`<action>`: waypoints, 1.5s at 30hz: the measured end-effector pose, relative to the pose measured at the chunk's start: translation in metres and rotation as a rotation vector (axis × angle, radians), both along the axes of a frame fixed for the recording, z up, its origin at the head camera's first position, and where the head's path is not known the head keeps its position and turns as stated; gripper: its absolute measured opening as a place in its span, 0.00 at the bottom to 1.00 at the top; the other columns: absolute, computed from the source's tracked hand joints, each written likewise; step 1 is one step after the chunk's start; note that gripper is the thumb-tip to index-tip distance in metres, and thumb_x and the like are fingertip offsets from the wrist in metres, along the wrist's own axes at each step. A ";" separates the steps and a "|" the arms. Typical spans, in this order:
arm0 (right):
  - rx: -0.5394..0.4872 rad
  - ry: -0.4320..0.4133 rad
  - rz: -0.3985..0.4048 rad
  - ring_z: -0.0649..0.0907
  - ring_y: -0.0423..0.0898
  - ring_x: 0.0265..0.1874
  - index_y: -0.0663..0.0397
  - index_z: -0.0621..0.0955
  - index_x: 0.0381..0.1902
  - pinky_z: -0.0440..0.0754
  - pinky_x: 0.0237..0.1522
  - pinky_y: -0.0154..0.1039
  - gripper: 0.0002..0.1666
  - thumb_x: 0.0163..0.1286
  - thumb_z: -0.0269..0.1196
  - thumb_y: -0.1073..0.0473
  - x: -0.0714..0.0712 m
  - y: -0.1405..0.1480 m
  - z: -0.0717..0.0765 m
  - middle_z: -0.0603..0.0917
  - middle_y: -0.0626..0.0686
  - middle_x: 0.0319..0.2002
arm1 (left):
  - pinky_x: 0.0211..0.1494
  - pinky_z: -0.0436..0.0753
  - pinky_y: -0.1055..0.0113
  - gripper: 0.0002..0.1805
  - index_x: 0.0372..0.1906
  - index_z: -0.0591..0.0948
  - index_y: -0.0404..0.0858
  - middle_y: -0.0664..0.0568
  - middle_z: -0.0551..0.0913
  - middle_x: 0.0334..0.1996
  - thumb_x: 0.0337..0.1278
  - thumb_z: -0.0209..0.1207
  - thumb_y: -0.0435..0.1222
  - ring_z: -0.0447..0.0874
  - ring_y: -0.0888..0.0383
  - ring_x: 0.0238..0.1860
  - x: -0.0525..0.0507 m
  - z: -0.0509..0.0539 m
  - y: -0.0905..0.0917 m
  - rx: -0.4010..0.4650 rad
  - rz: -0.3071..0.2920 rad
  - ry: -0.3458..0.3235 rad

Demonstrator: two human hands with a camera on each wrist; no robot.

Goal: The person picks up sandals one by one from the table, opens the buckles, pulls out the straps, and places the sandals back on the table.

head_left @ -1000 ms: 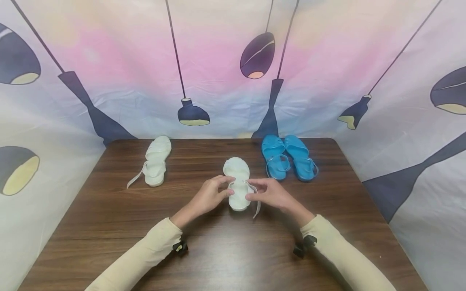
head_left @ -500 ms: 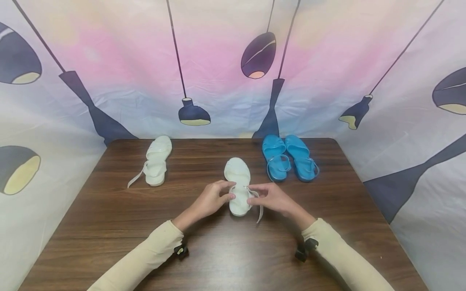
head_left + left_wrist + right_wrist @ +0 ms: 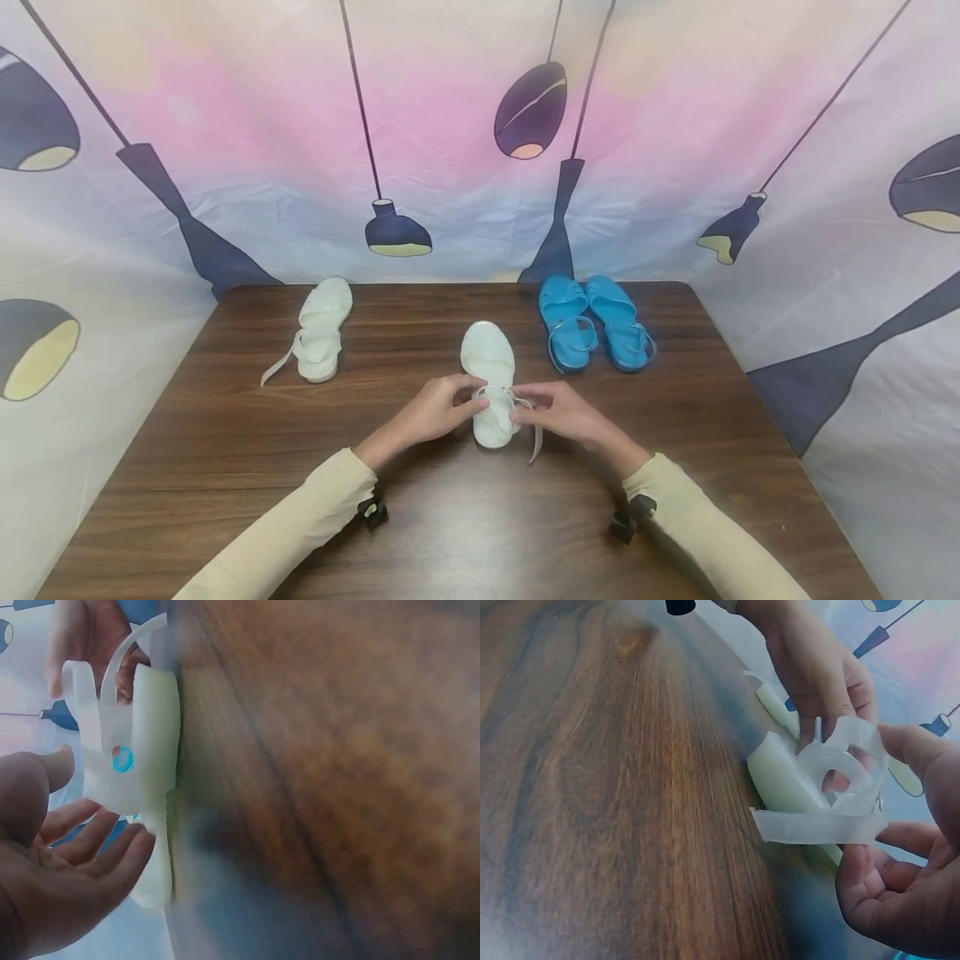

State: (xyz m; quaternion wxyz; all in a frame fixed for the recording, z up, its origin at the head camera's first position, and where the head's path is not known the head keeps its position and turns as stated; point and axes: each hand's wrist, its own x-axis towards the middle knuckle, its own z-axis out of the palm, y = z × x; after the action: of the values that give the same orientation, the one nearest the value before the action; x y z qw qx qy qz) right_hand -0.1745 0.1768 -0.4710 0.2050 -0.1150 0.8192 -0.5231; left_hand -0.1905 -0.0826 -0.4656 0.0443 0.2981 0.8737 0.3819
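A white sandal (image 3: 488, 354) lies sole down at the middle of the table, toe pointing away, its loose strap (image 3: 817, 826) hanging out on the right. From the left, my left hand (image 3: 441, 407) reaches its side. In the left wrist view, that hand's fingers (image 3: 97, 840) are loosely bent against the sandal's side, while the thumb stands apart from the strap. On the opposite side, my right hand (image 3: 558, 408) holds the sandal by its ankle straps. The right wrist view has the thumb on the upper strap and the fingers curled below; their exact contact is partly hidden.
Another white sandal (image 3: 321, 333), its strap trailing left, lies at the back left of the wooden table (image 3: 225, 467). Two blue sandals (image 3: 567, 325) stand side by side at the back right. A printed cloth (image 3: 465, 117) hangs behind the table.
The white sandal between my hands has slid slightly toward me. Both hands have moved a little nearer with it, and the sandals at the back have stayed put.
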 end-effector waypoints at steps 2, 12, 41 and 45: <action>-0.001 -0.013 0.000 0.85 0.50 0.51 0.55 0.78 0.67 0.85 0.53 0.48 0.35 0.68 0.71 0.44 0.000 0.000 0.000 0.85 0.57 0.56 | 0.55 0.85 0.53 0.19 0.58 0.83 0.34 0.44 0.87 0.52 0.73 0.61 0.42 0.86 0.51 0.52 -0.004 0.002 0.001 -0.006 -0.012 -0.004; -0.049 -0.066 -0.001 0.87 0.50 0.45 0.58 0.76 0.69 0.88 0.46 0.45 0.34 0.73 0.66 0.45 0.000 0.003 -0.004 0.85 0.60 0.55 | 0.50 0.84 0.61 0.20 0.57 0.84 0.37 0.49 0.88 0.49 0.74 0.58 0.47 0.84 0.58 0.45 -0.025 0.006 0.016 -0.059 -0.101 -0.021; 0.065 -0.067 -0.144 0.83 0.46 0.41 0.56 0.87 0.47 0.82 0.42 0.40 0.13 0.72 0.65 0.54 -0.005 0.001 -0.007 0.88 0.50 0.39 | 0.53 0.84 0.68 0.14 0.47 0.87 0.38 0.55 0.90 0.41 0.59 0.72 0.39 0.86 0.62 0.45 -0.047 0.000 0.025 -0.029 -0.312 -0.129; 0.067 -0.044 -0.145 0.83 0.45 0.41 0.55 0.87 0.45 0.83 0.45 0.40 0.12 0.71 0.67 0.54 -0.004 0.000 -0.009 0.88 0.50 0.39 | 0.49 0.84 0.70 0.13 0.46 0.88 0.39 0.56 0.90 0.40 0.57 0.73 0.38 0.85 0.66 0.41 -0.043 -0.007 0.025 0.022 -0.297 -0.058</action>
State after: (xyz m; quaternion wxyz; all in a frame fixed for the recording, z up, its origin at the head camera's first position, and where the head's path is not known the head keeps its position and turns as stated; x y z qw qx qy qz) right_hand -0.1790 0.1769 -0.4805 0.1886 -0.0369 0.8377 -0.5113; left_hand -0.2338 -0.0575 -0.4725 0.1226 0.4134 0.8140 0.3893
